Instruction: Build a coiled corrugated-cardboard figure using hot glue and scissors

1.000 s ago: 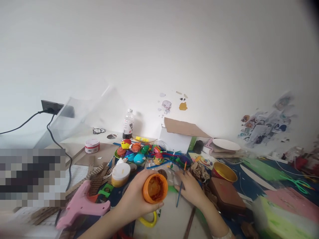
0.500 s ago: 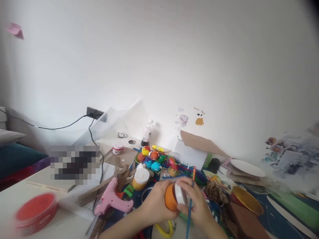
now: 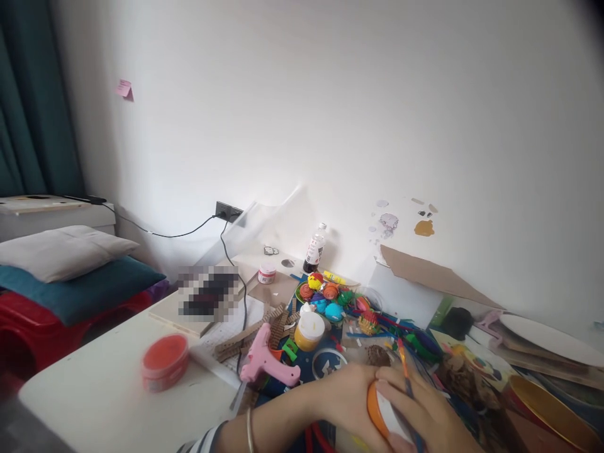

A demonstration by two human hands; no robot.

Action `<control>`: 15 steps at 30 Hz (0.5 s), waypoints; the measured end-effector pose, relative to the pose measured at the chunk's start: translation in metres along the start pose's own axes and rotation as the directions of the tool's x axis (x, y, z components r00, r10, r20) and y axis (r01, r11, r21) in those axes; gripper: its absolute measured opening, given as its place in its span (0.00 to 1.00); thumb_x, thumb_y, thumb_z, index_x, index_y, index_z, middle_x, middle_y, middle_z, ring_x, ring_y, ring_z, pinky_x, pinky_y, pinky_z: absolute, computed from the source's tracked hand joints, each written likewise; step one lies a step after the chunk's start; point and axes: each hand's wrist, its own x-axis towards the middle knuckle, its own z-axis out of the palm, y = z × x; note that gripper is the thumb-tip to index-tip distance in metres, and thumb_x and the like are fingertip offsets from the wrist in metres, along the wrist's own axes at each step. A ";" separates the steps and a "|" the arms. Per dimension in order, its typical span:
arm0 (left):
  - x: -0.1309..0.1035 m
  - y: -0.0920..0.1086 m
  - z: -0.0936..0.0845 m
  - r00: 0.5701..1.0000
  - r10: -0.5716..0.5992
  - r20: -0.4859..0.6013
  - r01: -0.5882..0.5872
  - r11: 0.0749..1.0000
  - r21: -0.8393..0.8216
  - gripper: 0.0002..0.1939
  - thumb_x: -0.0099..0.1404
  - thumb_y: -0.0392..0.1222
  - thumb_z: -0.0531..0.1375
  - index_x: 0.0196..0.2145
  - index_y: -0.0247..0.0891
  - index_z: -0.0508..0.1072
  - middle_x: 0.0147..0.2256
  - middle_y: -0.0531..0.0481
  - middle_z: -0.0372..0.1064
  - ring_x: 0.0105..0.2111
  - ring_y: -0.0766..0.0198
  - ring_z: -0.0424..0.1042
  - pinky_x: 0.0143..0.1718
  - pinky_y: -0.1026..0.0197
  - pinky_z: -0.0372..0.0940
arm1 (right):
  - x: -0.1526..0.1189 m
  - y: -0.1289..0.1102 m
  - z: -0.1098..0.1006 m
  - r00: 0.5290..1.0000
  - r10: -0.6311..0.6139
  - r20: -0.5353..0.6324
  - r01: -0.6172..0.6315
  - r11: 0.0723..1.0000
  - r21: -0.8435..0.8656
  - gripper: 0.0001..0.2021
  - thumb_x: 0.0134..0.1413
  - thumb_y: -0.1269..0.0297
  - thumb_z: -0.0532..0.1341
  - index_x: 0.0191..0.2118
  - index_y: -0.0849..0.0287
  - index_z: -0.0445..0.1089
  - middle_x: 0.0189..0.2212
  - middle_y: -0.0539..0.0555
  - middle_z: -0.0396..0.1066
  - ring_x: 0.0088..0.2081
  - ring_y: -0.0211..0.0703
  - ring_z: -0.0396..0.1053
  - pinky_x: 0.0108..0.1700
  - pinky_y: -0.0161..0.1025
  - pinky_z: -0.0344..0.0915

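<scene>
My left hand (image 3: 346, 399) is wrapped round an orange paint jar (image 3: 374, 406) low in the view, right of the middle. Across the jar's white lid (image 3: 391, 415) lie the closed fingers of my right hand (image 3: 427, 406). That same hand also keeps a thin blue paintbrush (image 3: 406, 374), its orange-tinted tip pointing up. Part of the jar is hidden behind my fingers and the lower edge of the view. Left of my hands rests a pink glue gun (image 3: 267, 362). A white-lidded jar with yellow paint (image 3: 310, 331) stands beyond it.
Colourful coiled-paper balls (image 3: 333, 311) are grouped at the back near a dark-bottomed bottle (image 3: 315, 248). A red-lidded tub (image 3: 165, 363) stands on the left. Cardboard strips (image 3: 250, 333), a black cord (image 3: 245, 314) and a gold-lined bowl (image 3: 550, 409) crowd the table.
The view has swung left, so a curtain and cushions show. My hands and the jar now appear lower and further right, with the jar still held between them.
</scene>
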 end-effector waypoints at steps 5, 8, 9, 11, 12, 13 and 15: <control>0.005 -0.004 0.008 0.958 -0.063 -0.281 0.176 0.902 0.395 0.22 0.40 0.45 0.63 0.35 0.35 0.69 0.31 0.48 0.69 0.29 0.57 0.67 0.32 0.57 0.63 | 0.019 -0.009 0.019 0.949 0.295 -0.112 -0.305 0.947 -0.098 0.14 0.56 0.61 0.50 0.44 0.61 0.64 0.32 0.63 0.73 0.33 0.54 0.73 0.31 0.46 0.71; 0.006 -0.004 0.007 0.914 0.036 -0.404 0.238 0.759 0.606 0.18 0.44 0.42 0.61 0.35 0.33 0.69 0.32 0.40 0.70 0.32 0.50 0.67 0.36 0.48 0.61 | 0.038 -0.018 0.025 0.799 0.599 -0.054 -0.600 0.787 -0.142 0.14 0.59 0.60 0.45 0.34 0.57 0.65 0.23 0.58 0.70 0.24 0.52 0.72 0.21 0.42 0.67; 0.006 -0.004 0.006 0.907 0.040 -0.418 0.255 0.738 0.625 0.18 0.44 0.42 0.61 0.35 0.33 0.69 0.33 0.39 0.70 0.33 0.49 0.67 0.36 0.46 0.61 | 0.045 -0.020 0.024 0.741 0.672 -0.006 -0.664 0.730 -0.163 0.14 0.60 0.59 0.45 0.32 0.56 0.64 0.21 0.57 0.70 0.23 0.51 0.71 0.19 0.41 0.65; 0.005 -0.004 0.001 0.915 -0.001 -0.402 0.261 0.761 0.594 0.20 0.43 0.43 0.63 0.35 0.32 0.69 0.32 0.39 0.70 0.33 0.49 0.67 0.36 0.47 0.62 | 0.056 -0.022 0.017 0.691 0.721 0.045 -0.703 0.686 -0.188 0.13 0.59 0.57 0.47 0.34 0.56 0.65 0.24 0.57 0.73 0.25 0.52 0.73 0.20 0.41 0.66; 0.005 -0.004 -0.002 0.936 -0.020 -0.350 0.222 0.807 0.548 0.23 0.41 0.45 0.64 0.36 0.32 0.69 0.33 0.41 0.70 0.33 0.50 0.68 0.37 0.49 0.63 | 0.061 -0.022 0.010 0.725 0.687 0.046 -0.671 0.720 -0.177 0.13 0.58 0.58 0.48 0.39 0.58 0.66 0.29 0.59 0.75 0.29 0.53 0.74 0.24 0.42 0.68; 0.004 -0.004 -0.005 0.963 -0.021 -0.267 0.153 0.863 0.482 0.26 0.39 0.46 0.66 0.37 0.31 0.69 0.33 0.43 0.70 0.34 0.52 0.68 0.39 0.51 0.64 | 0.064 -0.022 0.002 0.792 0.610 0.033 -0.600 0.786 -0.148 0.15 0.57 0.58 0.50 0.45 0.59 0.65 0.36 0.62 0.75 0.35 0.54 0.74 0.29 0.43 0.70; 0.002 -0.004 -0.009 0.997 0.040 -0.068 -0.018 0.952 0.306 0.32 0.39 0.49 0.67 0.42 0.32 0.69 0.39 0.46 0.70 0.37 0.54 0.69 0.44 0.55 0.63 | 0.070 -0.023 -0.016 0.943 0.333 0.029 -0.331 0.943 -0.037 0.20 0.56 0.58 0.51 0.53 0.60 0.60 0.49 0.63 0.69 0.46 0.54 0.70 0.39 0.43 0.70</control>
